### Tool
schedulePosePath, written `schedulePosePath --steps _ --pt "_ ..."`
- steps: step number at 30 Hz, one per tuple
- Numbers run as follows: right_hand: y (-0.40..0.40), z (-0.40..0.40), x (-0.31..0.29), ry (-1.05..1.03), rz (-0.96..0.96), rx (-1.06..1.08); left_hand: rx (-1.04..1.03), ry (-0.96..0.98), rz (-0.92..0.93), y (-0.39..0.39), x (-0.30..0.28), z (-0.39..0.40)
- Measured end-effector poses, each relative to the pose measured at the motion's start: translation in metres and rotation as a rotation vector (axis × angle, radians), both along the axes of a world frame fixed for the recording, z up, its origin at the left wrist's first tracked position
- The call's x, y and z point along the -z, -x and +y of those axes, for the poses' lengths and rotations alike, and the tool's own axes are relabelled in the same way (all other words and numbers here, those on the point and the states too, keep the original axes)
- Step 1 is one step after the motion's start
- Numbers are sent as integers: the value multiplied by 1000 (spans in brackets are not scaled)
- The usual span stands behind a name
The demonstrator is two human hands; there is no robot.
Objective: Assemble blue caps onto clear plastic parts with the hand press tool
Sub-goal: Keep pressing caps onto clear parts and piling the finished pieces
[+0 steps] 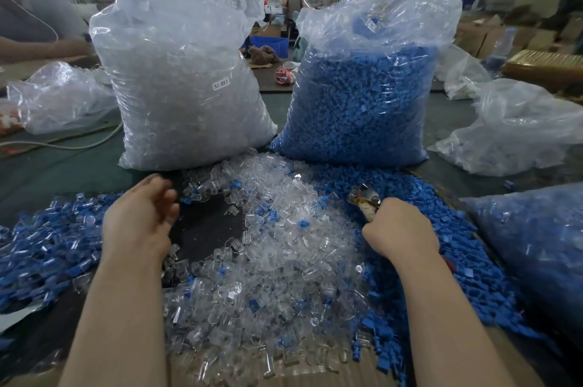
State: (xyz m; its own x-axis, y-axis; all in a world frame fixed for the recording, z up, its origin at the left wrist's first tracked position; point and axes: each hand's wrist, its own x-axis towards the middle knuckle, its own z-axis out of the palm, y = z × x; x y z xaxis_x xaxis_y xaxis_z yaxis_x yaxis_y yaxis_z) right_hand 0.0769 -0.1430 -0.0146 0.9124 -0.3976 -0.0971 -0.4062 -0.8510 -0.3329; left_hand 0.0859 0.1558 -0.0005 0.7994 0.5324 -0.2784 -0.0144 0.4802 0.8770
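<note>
A heap of clear plastic parts (271,248) lies in the middle of the table, with a few blue caps mixed in. To its right spreads a pile of loose blue caps (441,248). My right hand (399,229) grips the wrapped handles of the metal hand press tool (366,197), whose jaws point up and left over the caps. My left hand (142,216) hovers above the dark table left of the clear heap, fingers loosely curled and blurred, nothing visible in it. On the left lies a pile of assembled blue-and-clear pieces (47,244).
Two tall bags stand behind the heaps: clear parts (186,77) on the left, blue caps (362,96) on the right. Another filled bag (533,248) lies at the right edge. Crumpled empty bags (60,96) sit at both sides. Another person's arm (41,46) is at far left.
</note>
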Motion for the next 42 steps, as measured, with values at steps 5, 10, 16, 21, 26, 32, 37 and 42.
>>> schedulePosePath --steps 5,10,16,21,26,32,37,42 --pt "0 -1 2 25 -9 -17 477 -1197 180 -1 18 -35" --pt "2 -1 1 62 -29 -50 685 -1640 300 -7 29 -47" --pt "1 -1 0 66 -10 -13 510 -1494 371 -2 22 -46" --pt "1 -2 0 47 -26 -1 430 -1355 295 -2 18 -46" --pt "-1 0 0 10 -28 -39 450 -1008 99 0 10 -54" --pt "-2 -1 1 35 8 7 534 -549 4 4 -2 -64" --pt "-2 -1 1 17 22 4 556 -512 -27 7 -7 -66" --pt "-3 1 -1 18 -28 31 467 -540 -41 3 -6 -70"
